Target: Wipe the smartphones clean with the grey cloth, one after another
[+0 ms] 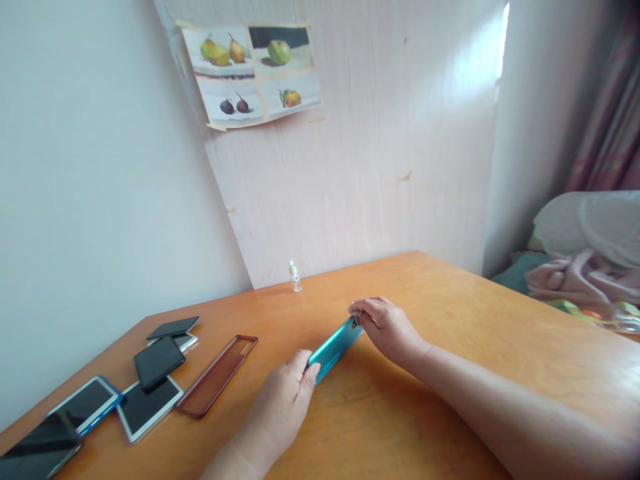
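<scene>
A teal smartphone (336,349) is held tilted above the table, its glossy back and edge showing. My left hand (285,400) grips the near end, thumb on the back and fingers behind. At the far end, my right hand (390,328) is closed with its fingertips against the phone's top edge, by the camera area. A small pale, wipe-like piece (354,311) shows at those fingertips; its exact kind is unclear. To the left on the table lies a clear reddish-brown phone case (220,379).
Several phones and tablets lie at the left, including a black phone (159,363), a white tablet (150,408) and a blue-cased one (86,404). A small spray bottle (295,279) stands at the back of the wooden table (425,427). Fruit pictures (253,77) hang behind.
</scene>
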The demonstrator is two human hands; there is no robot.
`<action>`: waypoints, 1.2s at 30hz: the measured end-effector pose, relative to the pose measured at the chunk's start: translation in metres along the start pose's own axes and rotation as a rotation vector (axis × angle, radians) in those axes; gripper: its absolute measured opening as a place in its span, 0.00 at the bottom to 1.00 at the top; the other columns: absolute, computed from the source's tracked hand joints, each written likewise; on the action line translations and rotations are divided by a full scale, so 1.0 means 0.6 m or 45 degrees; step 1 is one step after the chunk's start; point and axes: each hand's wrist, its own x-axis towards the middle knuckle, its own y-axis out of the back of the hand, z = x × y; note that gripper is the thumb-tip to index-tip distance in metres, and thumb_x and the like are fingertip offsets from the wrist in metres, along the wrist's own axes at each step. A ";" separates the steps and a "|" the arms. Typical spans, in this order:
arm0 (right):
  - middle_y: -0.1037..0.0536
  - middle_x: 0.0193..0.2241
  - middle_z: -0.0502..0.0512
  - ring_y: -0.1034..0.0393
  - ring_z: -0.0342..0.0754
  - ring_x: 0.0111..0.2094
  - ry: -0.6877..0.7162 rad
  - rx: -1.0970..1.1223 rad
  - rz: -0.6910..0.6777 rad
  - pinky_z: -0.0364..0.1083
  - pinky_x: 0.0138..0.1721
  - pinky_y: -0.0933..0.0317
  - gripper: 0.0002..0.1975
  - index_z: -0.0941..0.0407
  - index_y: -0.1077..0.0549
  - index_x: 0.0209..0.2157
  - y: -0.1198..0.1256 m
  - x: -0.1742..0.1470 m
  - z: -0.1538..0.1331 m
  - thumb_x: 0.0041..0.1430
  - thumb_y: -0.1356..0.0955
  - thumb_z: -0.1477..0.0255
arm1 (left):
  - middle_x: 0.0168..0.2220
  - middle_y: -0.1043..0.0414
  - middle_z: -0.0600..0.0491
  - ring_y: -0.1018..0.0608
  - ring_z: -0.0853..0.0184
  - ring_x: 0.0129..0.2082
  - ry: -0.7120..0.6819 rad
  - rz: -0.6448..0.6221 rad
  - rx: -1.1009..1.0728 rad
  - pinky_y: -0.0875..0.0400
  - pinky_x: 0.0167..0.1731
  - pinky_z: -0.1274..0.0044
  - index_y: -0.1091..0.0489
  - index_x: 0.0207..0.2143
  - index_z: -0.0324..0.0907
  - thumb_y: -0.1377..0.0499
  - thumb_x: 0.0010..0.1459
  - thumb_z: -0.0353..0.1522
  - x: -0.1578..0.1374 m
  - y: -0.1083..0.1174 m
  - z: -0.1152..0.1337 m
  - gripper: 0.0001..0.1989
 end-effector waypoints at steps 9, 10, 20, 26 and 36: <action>0.37 0.63 0.58 0.50 0.54 0.67 0.500 -0.142 -0.406 0.61 0.67 0.66 0.26 0.53 0.40 0.65 -0.003 -0.051 -0.104 0.66 0.40 0.70 | 0.31 0.28 0.55 0.26 0.66 0.32 -0.021 0.040 -0.074 0.40 0.31 0.78 0.37 0.36 0.46 0.55 0.69 0.38 0.002 -0.002 -0.003 0.12; 0.37 0.63 0.58 0.50 0.55 0.67 0.464 -0.168 -0.401 0.62 0.67 0.67 0.25 0.52 0.40 0.65 -0.002 -0.050 -0.103 0.67 0.41 0.69 | 0.31 0.28 0.55 0.26 0.66 0.31 -0.017 0.038 -0.063 0.41 0.30 0.78 0.37 0.36 0.46 0.55 0.69 0.39 0.001 -0.002 -0.003 0.12; 0.37 0.63 0.65 0.49 0.59 0.66 0.161 -0.376 -0.313 0.64 0.65 0.58 0.24 0.59 0.37 0.62 0.015 -0.028 -0.054 0.67 0.41 0.69 | 0.26 0.31 0.57 0.27 0.67 0.27 0.001 0.031 0.027 0.42 0.28 0.78 0.37 0.34 0.45 0.55 0.69 0.41 0.002 0.000 -0.001 0.14; 0.41 0.65 0.58 0.52 0.53 0.67 0.563 -0.154 -0.521 0.59 0.68 0.64 0.27 0.55 0.44 0.66 0.013 -0.056 -0.121 0.68 0.41 0.66 | 0.36 0.25 0.51 0.24 0.65 0.36 -0.041 0.049 -0.114 0.37 0.34 0.78 0.34 0.40 0.46 0.54 0.68 0.38 0.005 -0.004 -0.005 0.11; 0.36 0.63 0.61 0.51 0.60 0.67 0.184 -0.377 -0.353 0.67 0.65 0.64 0.24 0.57 0.37 0.62 0.022 -0.030 -0.058 0.69 0.42 0.63 | 0.30 0.27 0.54 0.27 0.67 0.30 -0.060 0.055 0.065 0.42 0.28 0.79 0.35 0.32 0.44 0.53 0.68 0.39 0.003 0.002 0.001 0.13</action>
